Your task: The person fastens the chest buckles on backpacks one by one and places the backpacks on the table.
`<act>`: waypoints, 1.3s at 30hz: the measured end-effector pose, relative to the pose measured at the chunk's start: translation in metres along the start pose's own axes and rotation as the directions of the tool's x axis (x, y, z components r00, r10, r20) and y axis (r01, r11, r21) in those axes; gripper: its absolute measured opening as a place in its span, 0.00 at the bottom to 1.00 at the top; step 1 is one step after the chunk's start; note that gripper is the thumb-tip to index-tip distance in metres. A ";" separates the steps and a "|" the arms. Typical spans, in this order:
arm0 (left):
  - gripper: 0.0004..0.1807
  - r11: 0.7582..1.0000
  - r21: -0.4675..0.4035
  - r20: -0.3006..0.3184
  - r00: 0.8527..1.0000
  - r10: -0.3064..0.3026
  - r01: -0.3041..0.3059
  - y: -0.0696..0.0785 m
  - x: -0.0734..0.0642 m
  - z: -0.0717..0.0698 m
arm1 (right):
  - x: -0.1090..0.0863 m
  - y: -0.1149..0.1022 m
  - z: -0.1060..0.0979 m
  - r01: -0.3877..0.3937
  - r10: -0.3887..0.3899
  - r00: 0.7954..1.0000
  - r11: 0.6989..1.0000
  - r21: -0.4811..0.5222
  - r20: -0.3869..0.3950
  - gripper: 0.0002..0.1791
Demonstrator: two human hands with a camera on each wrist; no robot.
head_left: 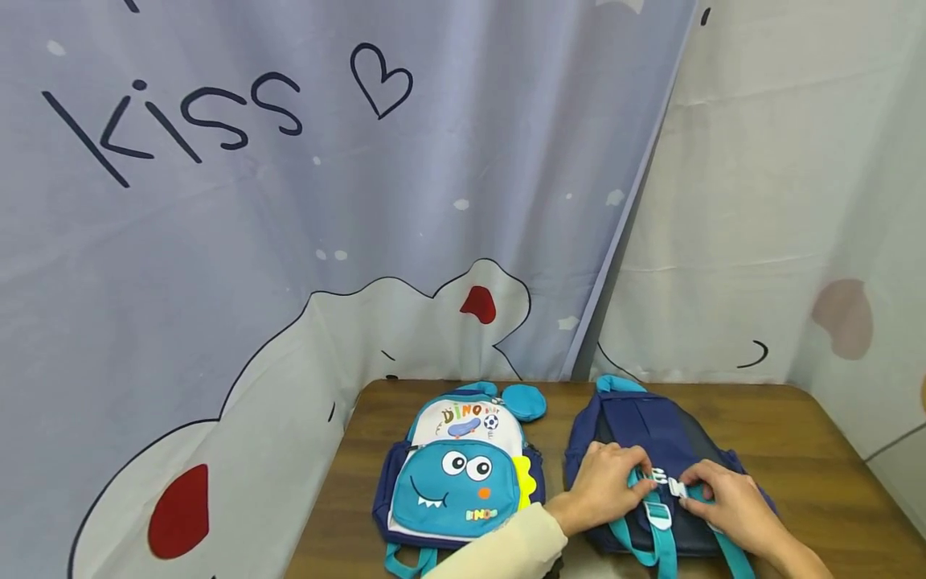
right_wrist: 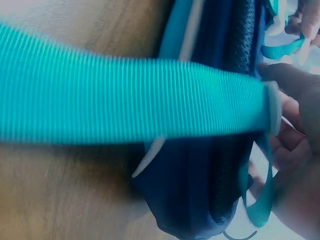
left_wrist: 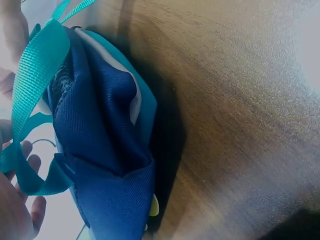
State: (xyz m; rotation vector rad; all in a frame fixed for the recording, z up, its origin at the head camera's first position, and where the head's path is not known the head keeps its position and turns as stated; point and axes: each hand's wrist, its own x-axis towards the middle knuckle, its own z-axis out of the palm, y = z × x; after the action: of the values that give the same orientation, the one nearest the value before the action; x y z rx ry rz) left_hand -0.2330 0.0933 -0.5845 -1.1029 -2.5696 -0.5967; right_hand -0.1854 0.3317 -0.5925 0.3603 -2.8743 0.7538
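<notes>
A navy backpack [head_left: 654,422] lies at the right of the table in the head view, its teal straps facing up. Over its lower part, my left hand [head_left: 608,482] pinches a white pronged buckle half [head_left: 658,475] on a teal strap. My right hand [head_left: 734,503] pinches the white socket half [head_left: 678,487], the two pieces close together and facing each other. A white strap adjuster [head_left: 657,515] sits below them. In the right wrist view a wide teal strap [right_wrist: 150,100] crosses before the bag and partly hides my right hand [right_wrist: 295,145].
A second backpack [head_left: 456,482] with a dinosaur face and a round teal pouch [head_left: 524,402] lies to the left, next to my left sleeve [head_left: 506,547]. Both bags rest on a brown wooden table [head_left: 340,498]. A printed curtain [head_left: 434,185] hangs behind.
</notes>
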 end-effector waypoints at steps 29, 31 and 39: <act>0.08 0.999 -0.030 -0.103 0.995 -0.014 0.011 0.003 -0.004 0.012 | 0.000 -0.007 -0.010 0.065 -0.037 0.975 0.990 0.124 -0.220 0.16; 0.08 1.000 -0.025 -0.098 0.995 -0.011 0.009 0.003 -0.005 0.013 | -0.001 -0.008 -0.009 0.074 -0.045 0.972 0.990 0.119 -0.230 0.16; 0.09 1.000 0.019 -0.113 0.994 0.009 -0.007 0.005 -0.004 0.014 | 0.004 -0.009 -0.007 0.156 -0.126 0.955 0.983 0.095 -0.270 0.17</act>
State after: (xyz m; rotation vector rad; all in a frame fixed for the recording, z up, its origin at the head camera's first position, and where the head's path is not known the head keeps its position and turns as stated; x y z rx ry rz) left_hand -0.2277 0.1002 -0.5971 -1.0426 -2.4678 -0.6145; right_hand -0.1863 0.3270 -0.5816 0.4385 -2.5349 0.8717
